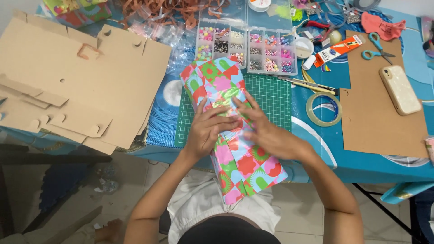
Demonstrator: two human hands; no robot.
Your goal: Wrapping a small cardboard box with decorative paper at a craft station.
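Both hands, left hand [209,131] and right hand [264,133], press flat and open on the half-wrapped parcel [235,135] overhanging my counter [316,149] edge; paper folded over, ends unsealed, tape roll [323,109] untouched.

Blue table [361,167], green cutting mat [271,97], flat cardboard [68,86], tape roll [323,109], bead organiser [246,45], scissors [376,47]

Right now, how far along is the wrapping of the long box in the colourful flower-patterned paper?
Done: the colourful flower-patterned wrapping paper already covers the long box on every side in view. In hand: the left hand and right hand press the paper down along the top, over the green cutting mat. Left: no tape shows on the paper; the clear tape roll lies aside.
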